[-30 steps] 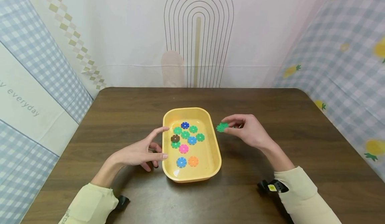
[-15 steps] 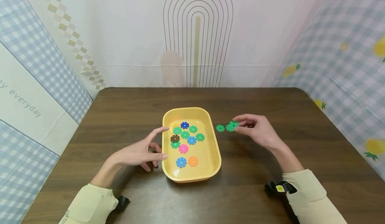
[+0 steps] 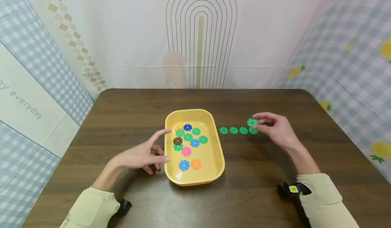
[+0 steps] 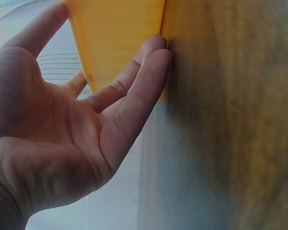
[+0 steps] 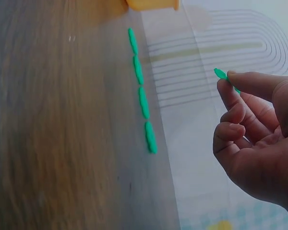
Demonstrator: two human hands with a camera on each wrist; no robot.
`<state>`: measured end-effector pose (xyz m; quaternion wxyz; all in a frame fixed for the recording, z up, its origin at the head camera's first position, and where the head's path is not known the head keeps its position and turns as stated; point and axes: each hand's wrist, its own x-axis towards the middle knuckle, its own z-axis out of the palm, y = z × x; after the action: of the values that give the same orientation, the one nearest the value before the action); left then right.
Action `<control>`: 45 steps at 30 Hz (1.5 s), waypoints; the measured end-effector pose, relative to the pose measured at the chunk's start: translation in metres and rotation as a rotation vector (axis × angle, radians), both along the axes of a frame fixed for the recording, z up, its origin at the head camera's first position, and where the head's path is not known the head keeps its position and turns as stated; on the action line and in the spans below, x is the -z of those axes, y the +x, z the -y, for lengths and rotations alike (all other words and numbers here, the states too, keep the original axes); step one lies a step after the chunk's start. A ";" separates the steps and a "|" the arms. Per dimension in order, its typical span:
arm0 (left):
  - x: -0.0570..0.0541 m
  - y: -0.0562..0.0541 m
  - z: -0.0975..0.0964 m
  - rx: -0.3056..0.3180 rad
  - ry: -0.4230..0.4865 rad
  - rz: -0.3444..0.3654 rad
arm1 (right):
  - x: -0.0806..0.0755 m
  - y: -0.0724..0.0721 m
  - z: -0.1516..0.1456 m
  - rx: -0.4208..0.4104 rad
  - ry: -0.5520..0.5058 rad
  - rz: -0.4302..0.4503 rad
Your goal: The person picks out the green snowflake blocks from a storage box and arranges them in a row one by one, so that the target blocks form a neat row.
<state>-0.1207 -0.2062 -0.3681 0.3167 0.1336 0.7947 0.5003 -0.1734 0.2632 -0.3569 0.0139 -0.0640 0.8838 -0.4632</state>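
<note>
My right hand [image 3: 279, 128] pinches a green snowflake disc [image 3: 252, 122] between thumb and forefinger, raised above the right end of a row of green snowflake discs [image 3: 233, 130]. In the right wrist view the held disc [image 5: 221, 74] is seen edge-on, apart from the row. A yellow tray [image 3: 218, 173] stands left of the row. My left hand [image 3: 137, 156] holds its left side, thumb and forefinger tips over the rim. The other fingers lie against the tray's outer wall [image 4: 117, 38] in the left wrist view.
Inside the tray lie several discs: green, a dark blue disc [image 3: 187, 127], a brown disc [image 3: 178, 140], a pink disc [image 3: 186, 151], an orange disc [image 3: 196, 164] and lighter blue ones. Everything stands on a brown wooden table [image 3: 137, 105], with printed cloth [image 3: 128, 34] behind it.
My right hand has moved right, leaving more green discs in a row on the table, and now holds one green disc higher up. The left hand and tray stay put.
</note>
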 end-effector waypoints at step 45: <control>0.003 -0.001 0.001 0.008 0.000 0.011 | 0.037 -0.022 -0.043 0.039 0.188 0.139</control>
<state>-0.1215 -0.2074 -0.3707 0.3230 0.1339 0.7923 0.5000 -0.1955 0.3066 -0.3942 0.0722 -0.0130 0.9214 -0.3817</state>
